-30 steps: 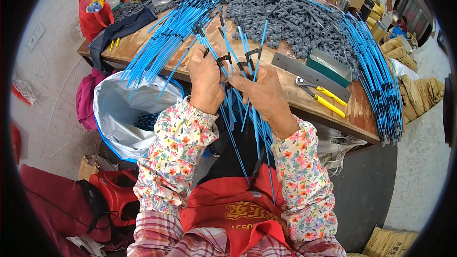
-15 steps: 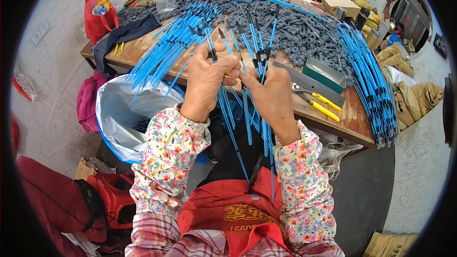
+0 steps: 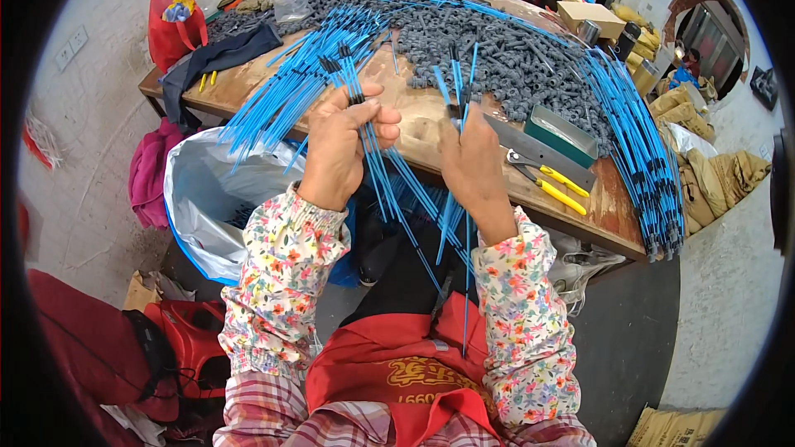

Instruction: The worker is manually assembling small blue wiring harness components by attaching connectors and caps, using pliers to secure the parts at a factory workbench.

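My left hand (image 3: pixel 335 149) is closed round a small bunch of thin blue rods (image 3: pixel 378 182) with black tips and black bands; the tips stick up above the thumb and the long ends hang toward my lap. Apart from it on the right, my right hand (image 3: pixel 475 167) grips a second bunch of thin blue rods (image 3: pixel 450 223), slightly blurred, with black joints near the fingers. The lower ends of both bunches cross over my dark trousers and red apron (image 3: pixel 373 356). How many rods each hand holds is hard to make out.
A wooden table (image 3: pixel 414 128) bears a large heap of grey plastic fittings (image 3: pixel 513 58), a spread of blue rods (image 3: pixel 290 91) and bundled rods (image 3: pixel 638 149). Yellow-handled pliers (image 3: pixel 551 182) lie by a green tray (image 3: pixel 561 134). A lined bin (image 3: pixel 195 190) stands left. Another person sits beyond.
My hands have drawn apart, the left one going left with its rods, the right one shifting slightly right with its own. The rods that bridged the gap between them are now separated.
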A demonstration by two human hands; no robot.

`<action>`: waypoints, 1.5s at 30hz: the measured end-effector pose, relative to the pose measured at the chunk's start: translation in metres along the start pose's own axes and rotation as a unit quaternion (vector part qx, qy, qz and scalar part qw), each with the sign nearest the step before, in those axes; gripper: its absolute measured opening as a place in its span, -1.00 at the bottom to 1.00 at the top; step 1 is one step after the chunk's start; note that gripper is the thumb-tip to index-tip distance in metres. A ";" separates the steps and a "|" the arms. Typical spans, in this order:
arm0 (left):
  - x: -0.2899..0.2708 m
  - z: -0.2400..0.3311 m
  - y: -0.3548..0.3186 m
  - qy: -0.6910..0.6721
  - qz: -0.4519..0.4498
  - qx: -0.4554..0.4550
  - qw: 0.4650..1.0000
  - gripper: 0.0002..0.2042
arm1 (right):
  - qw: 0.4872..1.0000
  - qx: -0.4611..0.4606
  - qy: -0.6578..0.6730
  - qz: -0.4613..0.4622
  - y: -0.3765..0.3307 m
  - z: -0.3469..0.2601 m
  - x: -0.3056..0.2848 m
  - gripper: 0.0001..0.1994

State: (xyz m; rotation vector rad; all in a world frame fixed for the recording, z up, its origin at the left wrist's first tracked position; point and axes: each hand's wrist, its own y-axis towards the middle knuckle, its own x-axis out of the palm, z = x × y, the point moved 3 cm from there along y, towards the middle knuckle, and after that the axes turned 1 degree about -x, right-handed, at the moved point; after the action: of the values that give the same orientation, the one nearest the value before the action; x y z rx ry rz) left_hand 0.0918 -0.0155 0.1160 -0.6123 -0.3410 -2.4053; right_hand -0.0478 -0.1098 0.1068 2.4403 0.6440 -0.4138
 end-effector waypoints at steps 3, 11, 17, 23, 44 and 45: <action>0.013 0.001 -0.008 0.020 -0.030 -0.017 0.999 -0.76 | 0.920 -0.077 -0.358 0.142 -0.001 -0.002 0.000 -0.73; 0.028 0.005 -0.012 0.164 -0.062 0.122 0.977 -0.78 | 0.912 -0.111 -0.371 0.133 -0.015 -0.035 0.035 -0.55; 0.016 0.000 -0.008 0.112 -0.017 0.051 0.992 -0.80 | 0.955 -0.130 -0.261 0.057 -0.018 -0.034 0.013 -0.54; 0.001 -0.014 0.010 0.048 -0.013 0.031 0.998 -0.82 | 0.932 0.107 0.328 -0.114 -0.004 0.016 -0.028 -0.64; 0.000 -0.001 0.007 0.002 -0.074 -0.068 0.995 -0.76 | 0.977 -0.066 -0.137 0.148 0.004 0.030 -0.011 -0.86; 0.001 0.000 0.005 0.005 -0.084 -0.074 0.994 -0.74 | 0.973 -0.057 -0.158 0.158 0.005 0.026 -0.010 -0.86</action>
State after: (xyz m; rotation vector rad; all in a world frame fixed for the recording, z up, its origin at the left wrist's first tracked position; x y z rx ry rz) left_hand 0.0943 -0.0202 0.1167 -0.6596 -0.2166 -2.6112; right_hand -0.0576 -0.1322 0.0930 2.2473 0.1349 -0.5985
